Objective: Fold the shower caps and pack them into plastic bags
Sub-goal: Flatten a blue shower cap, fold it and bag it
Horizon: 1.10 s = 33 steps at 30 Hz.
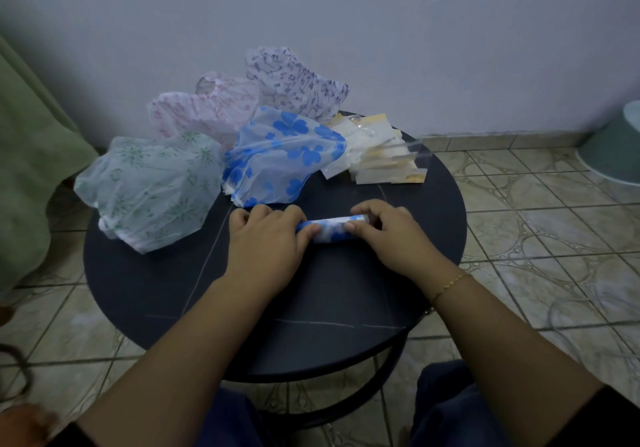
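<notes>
A blue-flowered shower cap, rolled into a tight narrow tube, lies on the dark round table. My left hand presses on its left end and my right hand pinches its right end. Behind it sit several unfolded caps: a blue-flowered cap, a green-patterned cap, a pink-patterned cap and a purple-patterned cap. A heap of small clear plastic bags with yellow strips lies at the back right of the table.
The table stands against a pale wall on a tiled floor. A green cloth hangs at the left. A pale green tub stands on the floor at the far right. My knees show below the table's near edge.
</notes>
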Available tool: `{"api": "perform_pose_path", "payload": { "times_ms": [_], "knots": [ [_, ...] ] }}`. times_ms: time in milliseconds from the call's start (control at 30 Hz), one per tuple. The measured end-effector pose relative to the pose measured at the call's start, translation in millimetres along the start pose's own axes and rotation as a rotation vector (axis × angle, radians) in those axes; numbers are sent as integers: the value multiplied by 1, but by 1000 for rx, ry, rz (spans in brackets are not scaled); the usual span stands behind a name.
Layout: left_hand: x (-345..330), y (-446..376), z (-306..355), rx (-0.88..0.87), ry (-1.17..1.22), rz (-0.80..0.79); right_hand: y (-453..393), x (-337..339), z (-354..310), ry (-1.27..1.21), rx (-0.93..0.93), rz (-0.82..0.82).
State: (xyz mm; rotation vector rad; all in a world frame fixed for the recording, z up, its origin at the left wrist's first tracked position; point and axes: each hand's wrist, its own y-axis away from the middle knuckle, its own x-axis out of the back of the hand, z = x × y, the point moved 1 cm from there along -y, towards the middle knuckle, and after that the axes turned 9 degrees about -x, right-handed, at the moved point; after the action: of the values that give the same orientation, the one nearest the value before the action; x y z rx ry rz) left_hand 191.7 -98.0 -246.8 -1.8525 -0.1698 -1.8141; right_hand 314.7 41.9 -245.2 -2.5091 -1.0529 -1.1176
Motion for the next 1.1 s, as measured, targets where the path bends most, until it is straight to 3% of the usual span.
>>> {"api": "perform_pose_path", "payload": {
  "times_ms": [100,200,333,467,533,700,1100],
  "knots": [
    [-12,-3,0,40,-57,44,-2,-6,-5,-2,-4,64],
    [-17,-6,3,-95,11,154,-8,-14,-7,123,40,130],
    [-22,-5,12,-165,115,-43,-14,-20,-4,288,45,232],
    [-22,-5,10,-190,46,-87,-8,-27,-11,435,274,383],
    [-24,-5,9,-192,34,-136,-6,-33,-14,498,353,281],
    [-24,-5,10,-177,69,-185,2,-35,-11,631,273,-54],
    [-24,7,7,-169,187,-284,5,-34,-8,658,219,-127]
  ]
}}
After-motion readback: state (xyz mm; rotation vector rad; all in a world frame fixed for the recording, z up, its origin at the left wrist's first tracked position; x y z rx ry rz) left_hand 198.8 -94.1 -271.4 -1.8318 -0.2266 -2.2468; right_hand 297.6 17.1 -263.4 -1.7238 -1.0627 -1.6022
